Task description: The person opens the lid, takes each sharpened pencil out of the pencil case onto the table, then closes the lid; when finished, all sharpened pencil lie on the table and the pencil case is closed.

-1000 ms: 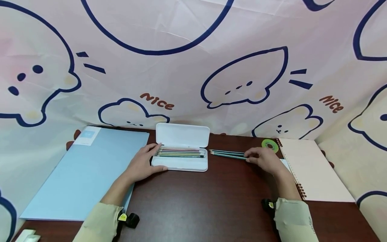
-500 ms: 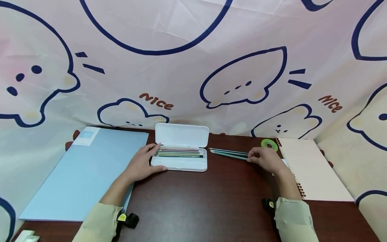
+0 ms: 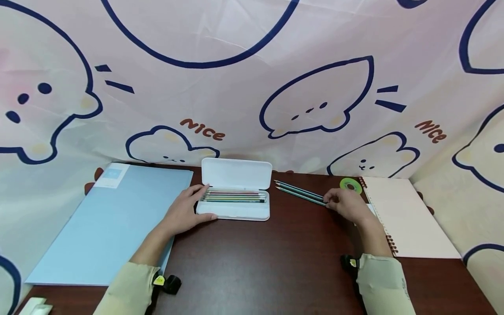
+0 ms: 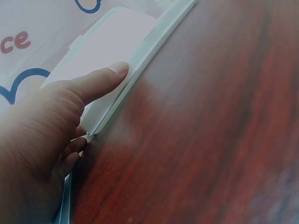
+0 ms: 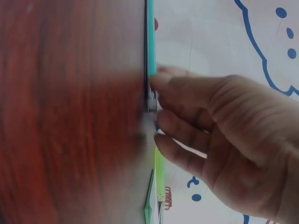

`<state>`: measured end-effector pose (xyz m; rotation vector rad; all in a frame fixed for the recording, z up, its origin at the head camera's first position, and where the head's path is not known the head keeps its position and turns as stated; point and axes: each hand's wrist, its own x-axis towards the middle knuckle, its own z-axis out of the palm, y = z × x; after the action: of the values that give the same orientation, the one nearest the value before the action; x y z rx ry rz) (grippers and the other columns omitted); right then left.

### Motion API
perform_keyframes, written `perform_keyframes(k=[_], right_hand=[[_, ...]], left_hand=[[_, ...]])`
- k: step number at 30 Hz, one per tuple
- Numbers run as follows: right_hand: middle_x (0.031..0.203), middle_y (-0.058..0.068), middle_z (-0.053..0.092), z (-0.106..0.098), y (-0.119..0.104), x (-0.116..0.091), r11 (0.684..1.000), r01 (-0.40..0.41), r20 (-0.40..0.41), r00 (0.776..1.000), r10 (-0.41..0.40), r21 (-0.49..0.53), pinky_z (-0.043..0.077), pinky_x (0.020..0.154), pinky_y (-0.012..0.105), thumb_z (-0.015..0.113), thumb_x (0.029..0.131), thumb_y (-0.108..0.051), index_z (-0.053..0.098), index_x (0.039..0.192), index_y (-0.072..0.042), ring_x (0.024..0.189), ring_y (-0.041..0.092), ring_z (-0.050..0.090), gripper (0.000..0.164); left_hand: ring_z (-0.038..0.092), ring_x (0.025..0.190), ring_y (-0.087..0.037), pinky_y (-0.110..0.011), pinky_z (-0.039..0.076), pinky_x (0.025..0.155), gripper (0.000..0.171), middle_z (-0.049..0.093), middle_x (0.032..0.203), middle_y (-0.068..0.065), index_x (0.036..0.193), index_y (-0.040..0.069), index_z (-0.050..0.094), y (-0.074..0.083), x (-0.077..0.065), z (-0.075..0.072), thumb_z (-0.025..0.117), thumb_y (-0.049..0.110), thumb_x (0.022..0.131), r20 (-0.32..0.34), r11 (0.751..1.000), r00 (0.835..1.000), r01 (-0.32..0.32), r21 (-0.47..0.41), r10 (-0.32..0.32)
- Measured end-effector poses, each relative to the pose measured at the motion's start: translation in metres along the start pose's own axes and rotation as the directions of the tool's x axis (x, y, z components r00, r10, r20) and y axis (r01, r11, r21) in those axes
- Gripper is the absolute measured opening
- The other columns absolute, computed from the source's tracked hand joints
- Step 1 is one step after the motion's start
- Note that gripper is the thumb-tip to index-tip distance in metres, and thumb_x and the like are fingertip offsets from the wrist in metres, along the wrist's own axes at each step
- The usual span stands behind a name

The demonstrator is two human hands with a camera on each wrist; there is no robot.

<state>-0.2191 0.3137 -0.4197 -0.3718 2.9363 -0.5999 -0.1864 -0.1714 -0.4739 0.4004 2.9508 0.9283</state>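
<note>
A white pencil case point(image 3: 236, 212) lies with its lid up at the table's middle back, several pencils point(image 3: 235, 197) in a row inside. Around the case's left end my left hand point(image 3: 184, 212) holds it, fingers at the back corner and thumb along the front edge; the left wrist view shows that thumb point(image 4: 100, 84) on the rim. To the right of the case, a few teal pencils point(image 3: 301, 194) lie slanted, their sharpened tips toward the case. My right hand point(image 3: 348, 203) pinches their blunt ends between thumb and fingers, low over the tabletop.
A large light blue folder point(image 3: 114, 223) lies on the left. At the right is a spiral notebook point(image 3: 409, 218), with a green ring-shaped roll point(image 3: 350, 185) by its far corner. A white object point(image 3: 36, 307) sits at the lower left. A printed cloth backs the table.
The pencils at the right have slid a little rightward and turned, their tips now farther back. My right hand shifted slightly right with them. My left hand has stayed on the case.
</note>
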Motion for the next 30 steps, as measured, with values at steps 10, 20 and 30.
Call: perform_keyframes(k=[10,20,30], right_hand=[[0.116,0.017,0.071,0.0005,0.0056,-0.0011,0.998,0.002,0.001,1.0,-0.002,-0.063,0.051,0.092,0.057,0.07,0.094,-0.011,0.069,0.126,-0.004,0.109,0.036,0.063,0.033],[0.099,0.008,0.073,-0.0036,0.0089,0.0019,0.999,-0.024,0.0,1.0,0.024,-0.048,0.053,0.081,0.049,0.07,0.095,-0.011,0.076,0.114,-0.01,0.09,0.023,0.062,0.02],[0.101,0.01,0.071,-0.0023,0.0094,-0.0018,0.997,-0.053,0.005,0.999,0.053,-0.048,0.053,0.081,0.049,0.067,0.097,-0.011,0.074,0.121,-0.011,0.091,0.024,0.059,0.026]], left_hand=[[0.039,0.141,-0.042,-0.064,0.038,0.11,0.098,0.039,0.157,-0.02,0.16,0.014,0.034,-0.0001,0.0011,-0.0004,0.077,0.058,0.083,0.009,1.0,1.0,-0.002,0.005,0.002],[0.039,0.141,-0.042,-0.064,0.038,0.11,0.098,0.038,0.158,-0.019,0.16,0.014,0.033,0.0006,0.0013,-0.0027,0.077,0.057,0.084,0.004,1.0,1.0,-0.003,0.009,0.003],[0.039,0.14,-0.042,-0.064,0.038,0.11,0.098,0.038,0.157,-0.02,0.16,0.014,0.034,0.0011,-0.0007,-0.0008,0.076,0.058,0.083,0.003,1.0,1.0,-0.002,0.002,0.002]])
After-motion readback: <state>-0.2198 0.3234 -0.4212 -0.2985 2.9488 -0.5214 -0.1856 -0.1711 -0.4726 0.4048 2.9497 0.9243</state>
